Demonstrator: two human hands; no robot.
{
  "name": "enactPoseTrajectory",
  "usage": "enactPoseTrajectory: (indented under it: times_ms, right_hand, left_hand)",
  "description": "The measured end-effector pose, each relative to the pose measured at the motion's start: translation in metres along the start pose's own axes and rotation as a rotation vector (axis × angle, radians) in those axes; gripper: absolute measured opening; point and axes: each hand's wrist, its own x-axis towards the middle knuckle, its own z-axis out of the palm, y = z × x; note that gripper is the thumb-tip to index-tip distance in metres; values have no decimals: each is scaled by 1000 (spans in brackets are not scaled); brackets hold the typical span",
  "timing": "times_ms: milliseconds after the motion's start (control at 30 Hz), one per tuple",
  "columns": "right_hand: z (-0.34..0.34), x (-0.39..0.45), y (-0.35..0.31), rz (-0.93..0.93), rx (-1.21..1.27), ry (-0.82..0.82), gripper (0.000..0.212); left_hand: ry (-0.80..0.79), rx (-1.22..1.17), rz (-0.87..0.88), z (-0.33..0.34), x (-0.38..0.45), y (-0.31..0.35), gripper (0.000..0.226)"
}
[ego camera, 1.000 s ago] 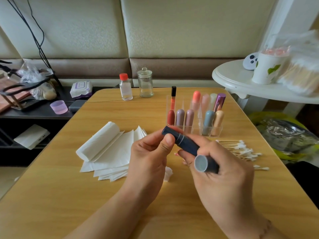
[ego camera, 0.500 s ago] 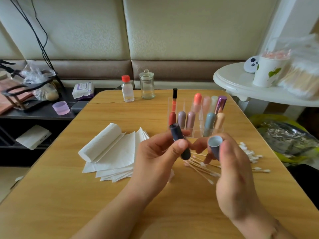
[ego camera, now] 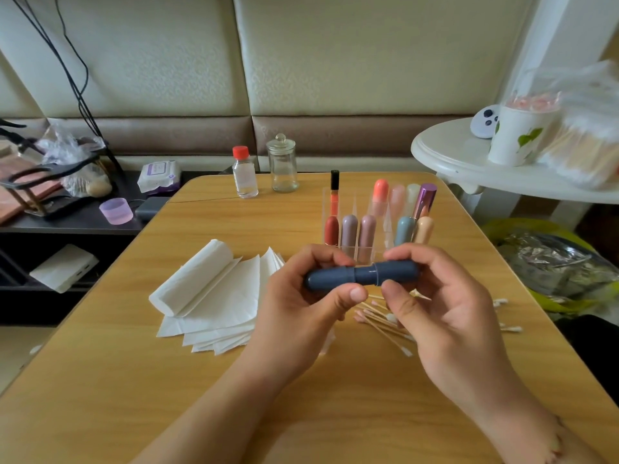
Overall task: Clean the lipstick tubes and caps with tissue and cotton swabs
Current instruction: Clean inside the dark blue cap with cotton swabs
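Looking forward and down from head height, sitting close over the wooden table (ego camera: 100, 380) (single view only), facing the cushioned backrest beyond it.

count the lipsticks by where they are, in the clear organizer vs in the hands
In the clear organizer: 10
Held by the left hand and right hand, the dark blue lipstick: 1
Total: 11

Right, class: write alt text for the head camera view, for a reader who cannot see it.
Two hands, left hand and right hand, hold a dark blue plastic lipstick tube level above a wooden table. Behind stand pastel lipsticks in a clear acrylic organiser; folded white tissues lie left, cotton swabs right.
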Motion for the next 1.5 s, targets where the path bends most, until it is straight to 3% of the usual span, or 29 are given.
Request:
enactPoseTrajectory:
  times_ms: [133,267,533,700,900,1000,1167,1367,1500]
  right_hand:
    - [0,-3,2,-27,-112,-64,24]
    - [1,-4,4,-74,-222,-48,22]
    - [0,-4,6,-13,-204,-42,23]
    - [3,-2,10,-31,-200,-45,18]
    - [-16,20,3,-157,-329,171,28]
    - [-31,47,-7,-229,-574,216,35]
    - [-37,97,-20,-248,-1272,46,30]
    - [-34,109,-7,-421,-1471,-185,24]
    - [-41,110,-5,-499,-1629,-229,14]
  left_hand:
    - [-67,45,5,3,-3,1,34]
    - [-152,7,25,6,-5,0,57]
    - [-197,-21,14,5,-7,-2,48]
    - [-146,16,0,6,-5,-2,52]
    - [25,189,32,1,-1,-8,39]
    - [82,194,33,0,1,-8,30]
    - [105,199,24,-2,0,-8,29]
    - [99,194,7,-1,0,-4,29]
    - [91,198,10,-1,1,-3,21]
